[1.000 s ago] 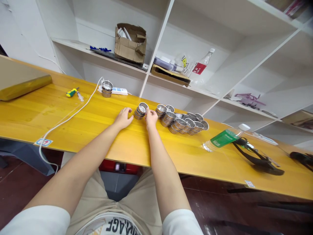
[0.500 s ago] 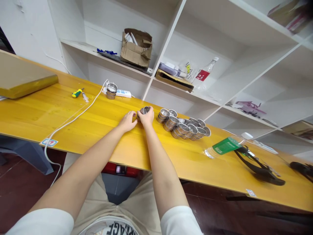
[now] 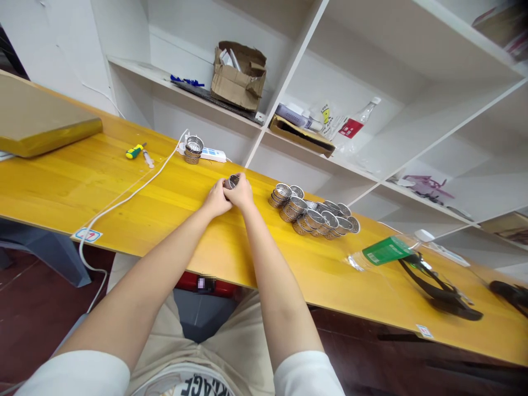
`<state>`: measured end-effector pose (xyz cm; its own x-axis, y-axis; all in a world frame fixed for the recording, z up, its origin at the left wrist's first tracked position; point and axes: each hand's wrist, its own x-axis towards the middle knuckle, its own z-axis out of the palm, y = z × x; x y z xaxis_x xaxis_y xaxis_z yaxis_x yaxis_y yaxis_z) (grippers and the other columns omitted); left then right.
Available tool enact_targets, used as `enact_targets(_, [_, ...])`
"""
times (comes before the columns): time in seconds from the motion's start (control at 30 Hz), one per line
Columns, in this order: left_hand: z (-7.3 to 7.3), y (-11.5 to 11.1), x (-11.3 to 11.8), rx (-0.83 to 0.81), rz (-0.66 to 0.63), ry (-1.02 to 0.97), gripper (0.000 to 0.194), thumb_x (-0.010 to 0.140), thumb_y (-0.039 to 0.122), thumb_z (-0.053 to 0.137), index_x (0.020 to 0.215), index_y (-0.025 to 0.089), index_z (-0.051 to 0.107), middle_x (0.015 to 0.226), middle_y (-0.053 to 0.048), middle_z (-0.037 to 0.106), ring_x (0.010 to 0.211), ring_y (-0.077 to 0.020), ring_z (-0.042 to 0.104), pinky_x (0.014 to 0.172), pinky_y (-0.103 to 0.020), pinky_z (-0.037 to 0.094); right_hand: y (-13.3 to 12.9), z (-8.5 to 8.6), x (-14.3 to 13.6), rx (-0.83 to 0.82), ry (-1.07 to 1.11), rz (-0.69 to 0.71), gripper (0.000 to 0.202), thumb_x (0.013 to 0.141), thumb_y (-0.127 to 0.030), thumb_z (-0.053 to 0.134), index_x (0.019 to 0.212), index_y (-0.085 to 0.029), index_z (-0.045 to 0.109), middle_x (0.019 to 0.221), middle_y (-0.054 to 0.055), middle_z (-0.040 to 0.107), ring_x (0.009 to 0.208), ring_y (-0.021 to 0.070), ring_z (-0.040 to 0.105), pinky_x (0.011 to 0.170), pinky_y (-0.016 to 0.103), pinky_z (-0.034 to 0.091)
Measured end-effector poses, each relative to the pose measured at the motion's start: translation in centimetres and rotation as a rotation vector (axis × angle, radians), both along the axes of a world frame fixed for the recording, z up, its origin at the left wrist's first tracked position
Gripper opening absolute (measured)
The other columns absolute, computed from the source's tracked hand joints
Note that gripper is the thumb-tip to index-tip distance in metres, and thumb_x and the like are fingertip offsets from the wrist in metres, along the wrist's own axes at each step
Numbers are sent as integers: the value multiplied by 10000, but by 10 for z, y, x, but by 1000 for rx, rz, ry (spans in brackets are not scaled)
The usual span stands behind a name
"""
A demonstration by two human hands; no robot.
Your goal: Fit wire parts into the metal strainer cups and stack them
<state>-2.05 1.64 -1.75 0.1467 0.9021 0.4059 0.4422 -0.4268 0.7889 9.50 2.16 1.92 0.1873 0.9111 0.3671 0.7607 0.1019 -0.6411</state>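
Note:
A perforated metal cup (image 3: 232,181) is held between both hands above the yellow table (image 3: 165,214). My left hand (image 3: 216,199) is closed round its left side, and my right hand (image 3: 241,192) grips its right side. The hands touch in front of it and hide its lower part. Right of my hands stands a group of similar metal cups (image 3: 313,220), several of them stacked. Another small stack of cups (image 3: 193,149) is at the back left, beside a white power strip (image 3: 213,154).
A green-and-yellow screwdriver (image 3: 135,151) and a white cable (image 3: 124,203) lie at the left. A green-labelled bottle (image 3: 388,251) and a black strap-like object (image 3: 437,291) are at the right. White shelves behind hold a cardboard box (image 3: 237,82).
My left hand has closed onto the cup and now meets my right hand. The cup and my right hand have moved slightly left. The view has shifted a little.

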Motion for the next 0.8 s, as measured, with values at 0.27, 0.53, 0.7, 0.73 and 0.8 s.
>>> enact_targets(0.27, [5, -2, -3, -107, -22, -16, 704, 673, 250, 843, 1302, 201, 531, 1272, -141, 721, 1169, -334, 695, 1002, -442, 550, -10, 2, 0, 9, -23, 50, 631, 704, -354, 791, 1262, -213, 530, 1242, 137, 675, 1186, 302, 624, 1075, 462, 494])
enact_targets(0.53, [4, -3, -2, -86, -16, 36, 644, 696, 273, 834, 1271, 212, 548, 1259, -132, 723, 1167, -332, 690, 995, -431, 546, -22, -6, 1, 87, -14, 56, 645, 754, -347, 768, 1337, -217, 526, 1285, 150, 655, 1234, 326, 604, 1111, 498, 475])
enact_targets(0.7, [3, -2, -1, -33, -36, 77, 558, 690, 297, 823, 1190, 197, 594, 1217, -135, 723, 1134, -330, 692, 983, -428, 554, -27, -4, 6, 83, -14, 67, 690, 737, -351, 782, 1365, -213, 531, 1304, 149, 649, 1253, 323, 595, 1135, 494, 463])
enact_targets(0.73, [3, -2, -1, -19, -42, 94, 521, 687, 297, 818, 1153, 191, 610, 1199, -136, 724, 1132, -333, 691, 984, -430, 555, -28, -4, 8, 78, -15, 68, 690, 736, -352, 780, 1365, -213, 534, 1301, 147, 652, 1252, 323, 596, 1133, 494, 464])
enact_targets(0.8, [4, -2, -1, -8, -60, 121, 475, 681, 306, 814, 1104, 188, 632, 1172, -136, 728, 1131, -339, 691, 984, -434, 559, -29, -3, 10, 71, -13, 71, 687, 728, -355, 778, 1359, -220, 542, 1286, 136, 662, 1238, 323, 603, 1122, 498, 473])
